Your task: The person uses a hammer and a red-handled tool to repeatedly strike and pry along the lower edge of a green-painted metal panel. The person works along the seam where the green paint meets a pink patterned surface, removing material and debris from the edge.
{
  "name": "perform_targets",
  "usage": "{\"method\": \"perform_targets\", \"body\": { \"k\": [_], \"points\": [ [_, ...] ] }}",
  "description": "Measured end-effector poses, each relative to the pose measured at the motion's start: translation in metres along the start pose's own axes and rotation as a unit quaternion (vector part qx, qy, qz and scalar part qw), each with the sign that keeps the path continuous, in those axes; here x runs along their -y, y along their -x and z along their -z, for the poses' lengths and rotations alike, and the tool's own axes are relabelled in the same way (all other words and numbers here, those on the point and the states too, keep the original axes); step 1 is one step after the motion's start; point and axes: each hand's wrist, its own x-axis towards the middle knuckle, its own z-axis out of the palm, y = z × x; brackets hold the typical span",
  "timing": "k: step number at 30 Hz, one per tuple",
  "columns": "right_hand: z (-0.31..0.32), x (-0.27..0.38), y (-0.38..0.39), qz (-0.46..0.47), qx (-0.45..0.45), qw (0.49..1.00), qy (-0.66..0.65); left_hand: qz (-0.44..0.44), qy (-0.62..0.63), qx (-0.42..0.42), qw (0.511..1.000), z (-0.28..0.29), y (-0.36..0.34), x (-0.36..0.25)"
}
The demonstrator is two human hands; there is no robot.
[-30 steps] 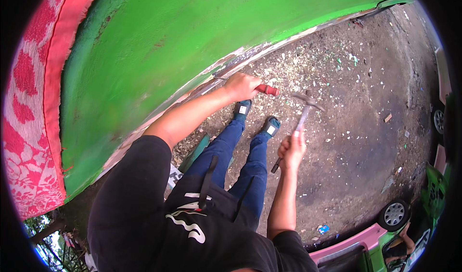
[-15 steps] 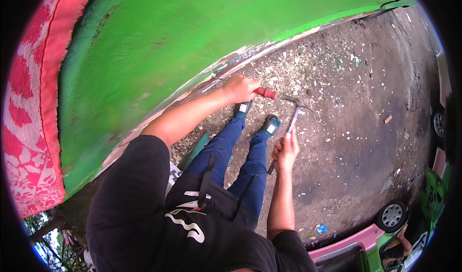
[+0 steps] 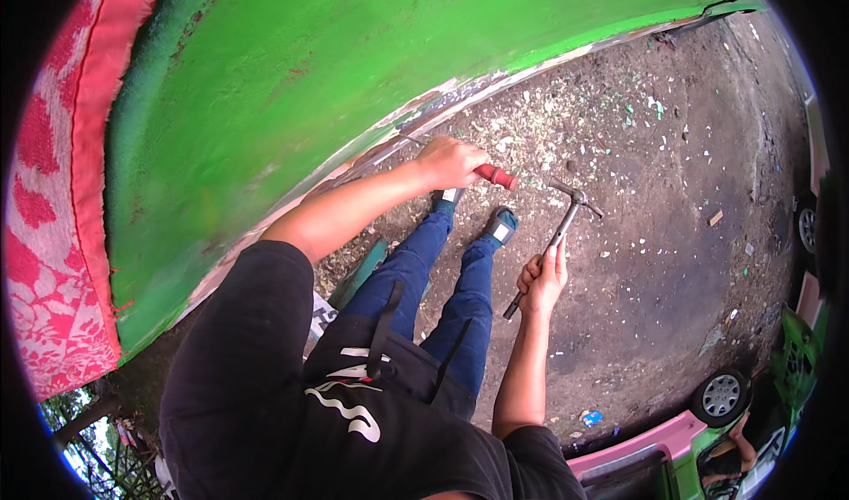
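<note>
My left hand [image 3: 449, 162] is closed round a red-handled chisel [image 3: 497, 176]. Its thin metal shaft points at the flaking lower edge of a large green painted panel [image 3: 292, 102]; my hand covers the middle of the tool. My right hand [image 3: 543, 281] grips a hammer [image 3: 563, 221] by its metal handle. The hammer's head is just right of the red handle's butt, with a gap between them. Bare filler and peeled paint show along the panel's edge [image 3: 442, 95].
Pale chips [image 3: 548, 129] litter the dirt ground [image 3: 654, 261] beyond my feet. A patterned red cloth [image 3: 53, 261] hangs over the panel at left. At lower right stands a pink and green vehicle [image 3: 637, 451] with a wheel [image 3: 721, 397], and another person's arm [image 3: 741, 447] is beside it.
The hammer has swung back to the right, away from the red handle where its head was close. My left hand and the chisel have shifted slightly right.
</note>
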Motion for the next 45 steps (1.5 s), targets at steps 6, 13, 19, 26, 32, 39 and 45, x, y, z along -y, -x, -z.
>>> {"method": "perform_targets", "body": {
  "k": [6,13,19,26,32,39,45],
  "points": [
    [0.003,-0.002,0.005,-0.008,0.011,1.0,0.012,-0.003,-0.005,0.019,1.0,0.0,-0.004,0.003],
    [-0.008,0.007,0.008,0.037,-0.008,0.998,-0.044,0.014,-0.011,0.03,0.999,0.002,-0.005,0.003],
    [-0.009,-0.007,0.016,-0.034,0.023,0.998,0.043,0.049,-0.002,0.034,0.998,0.006,-0.006,0.005],
    [-0.014,-0.013,0.012,-0.03,0.081,0.989,0.118,0.06,-0.007,0.088,0.994,-0.001,0.015,0.012],
    [-0.005,-0.006,0.013,-0.02,0.009,1.0,0.016,0.015,0.001,0.074,0.997,0.0,0.016,0.002],
    [0.008,0.0,0.012,-0.022,0.009,0.999,0.034,0.02,-0.007,0.108,0.994,0.004,0.006,0.001],
    [0.007,0.0,0.018,-0.024,0.017,0.999,0.023,0.052,-0.005,0.114,0.992,-0.001,0.002,0.005]
  ]
}}
